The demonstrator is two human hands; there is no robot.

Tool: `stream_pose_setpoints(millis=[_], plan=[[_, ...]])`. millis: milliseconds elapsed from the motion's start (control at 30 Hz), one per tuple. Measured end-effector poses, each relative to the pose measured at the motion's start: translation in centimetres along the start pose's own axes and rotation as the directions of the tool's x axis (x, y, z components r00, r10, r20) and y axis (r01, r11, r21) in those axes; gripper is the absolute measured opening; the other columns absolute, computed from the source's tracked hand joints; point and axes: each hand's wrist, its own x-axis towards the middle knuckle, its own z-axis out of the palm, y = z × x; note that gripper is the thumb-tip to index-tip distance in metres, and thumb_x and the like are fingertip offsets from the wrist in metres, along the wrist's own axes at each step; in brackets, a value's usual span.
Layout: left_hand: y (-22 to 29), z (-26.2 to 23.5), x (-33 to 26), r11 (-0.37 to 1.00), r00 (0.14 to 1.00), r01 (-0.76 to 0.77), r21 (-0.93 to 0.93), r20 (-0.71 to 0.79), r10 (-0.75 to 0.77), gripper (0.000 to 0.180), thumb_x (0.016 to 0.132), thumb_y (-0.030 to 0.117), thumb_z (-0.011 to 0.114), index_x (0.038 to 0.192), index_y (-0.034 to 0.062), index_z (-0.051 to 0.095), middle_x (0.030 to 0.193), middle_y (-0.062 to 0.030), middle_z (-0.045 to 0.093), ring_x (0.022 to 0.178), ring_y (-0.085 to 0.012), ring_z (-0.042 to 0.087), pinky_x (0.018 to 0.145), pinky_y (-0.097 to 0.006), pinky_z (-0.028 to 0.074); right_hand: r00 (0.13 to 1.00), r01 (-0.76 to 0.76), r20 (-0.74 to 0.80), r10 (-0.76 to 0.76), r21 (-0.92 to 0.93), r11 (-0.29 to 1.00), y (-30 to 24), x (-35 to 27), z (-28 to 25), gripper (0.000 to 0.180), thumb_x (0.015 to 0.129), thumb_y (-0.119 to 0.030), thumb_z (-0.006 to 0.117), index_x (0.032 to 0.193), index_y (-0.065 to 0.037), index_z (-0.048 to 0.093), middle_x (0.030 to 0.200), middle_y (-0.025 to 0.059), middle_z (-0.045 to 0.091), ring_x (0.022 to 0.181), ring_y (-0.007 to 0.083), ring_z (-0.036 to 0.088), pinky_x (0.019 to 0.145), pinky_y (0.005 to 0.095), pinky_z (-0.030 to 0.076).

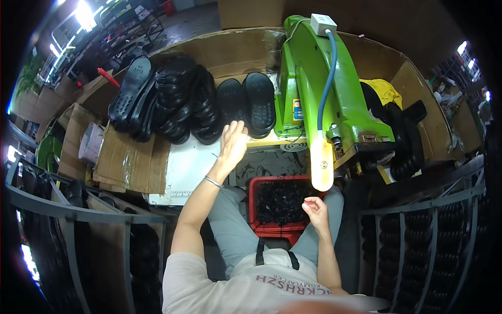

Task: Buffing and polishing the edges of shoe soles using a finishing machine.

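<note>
My left hand reaches forward to the near end of a pair of black shoe soles. Its fingers are stretched out, with the tips over the edge of the left sole; whether they press on it I cannot tell. Beside it lies the right sole, dotted with small marks near its lower end. My right hand is held over my right thigh, just below the yellow lamp-like head of a green machine. Its fingers are curled in toward the thumb, and what they hold, if anything, is hidden.
Stacked black soles fill the bench's left side, against a cardboard wall. A red crate of black scraps stands between my knees. Metal racks with black soles flank me, a left rack and a right rack.
</note>
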Motion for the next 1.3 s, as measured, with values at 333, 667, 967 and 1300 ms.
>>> stream_pose_setpoints(millis=[333,667,967,1300], plan=[[-0.4,-1.6,1.1,0.993,0.989,-0.116,0.01,0.094,0.115,0.007,0.066,0.01,0.062,0.062,0.0047,0.061,0.081,-0.0115,0.055,0.084,-0.0283,0.053,0.071,-0.039,0.042,0.998,-0.032,-0.056,0.033,0.019,0.999,2.1,-0.5,-2.4,0.02,0.084,-0.003,0.069,0.103,-0.001,0.063,0.088,0.0032,0.064,0.076,0.0084,0.06,0.07,0.0223,0.05],[-2.5,-12.7,6.2,0.985,0.998,0.013,0.17,-0.069,-0.002,0.034,0.065,0.026,0.08,0.092,0.0089,0.069,0.099,-0.0101,0.06,0.1,-0.0304,0.054,0.084,-0.042,0.042,0.985,-0.122,-0.112,0.128,0.058,0.991,3.0,-1.4,-4.2,0.017,0.084,-0.003,0.067,0.101,-0.001,0.062,0.078,0.0023,0.064,0.07,0.0082,0.06,0.064,0.021,0.048],[-15.5,-16.3,9.7,0.942,0.931,0.316,0.113,-0.23,-0.285,0.024,0.077,0.025,0.075,0.08,0.003,0.066,0.081,-0.014,0.064,0.085,-0.0304,0.061,0.075,-0.039,0.047,0.988,-0.12,-0.084,0.127,0.076,0.99,2.9,-0.5,-3.4,0.017,0.086,-0.004,0.066,0.102,-0.003,0.061,0.082,0.0018,0.064,0.072,0.0087,0.061,0.064,0.0215,0.049],[-20.4,-18.9,7.9,0.481,0.434,0.046,-0.875,-0.416,-0.799,0.023,0.087,0.015,0.072,0.068,0.0066,0.061,0.067,0.007,0.052,0.059,-0.0038,0.039,0.053,-0.024,0.032,0.982,-0.169,-0.062,0.177,0.115,0.979,3.7,-1.7,-4.3,0.017,0.086,-0.004,0.066,0.103,-0.002,0.062,0.083,0.0029,0.064,0.072,0.0087,0.062,0.063,0.0206,0.049]])
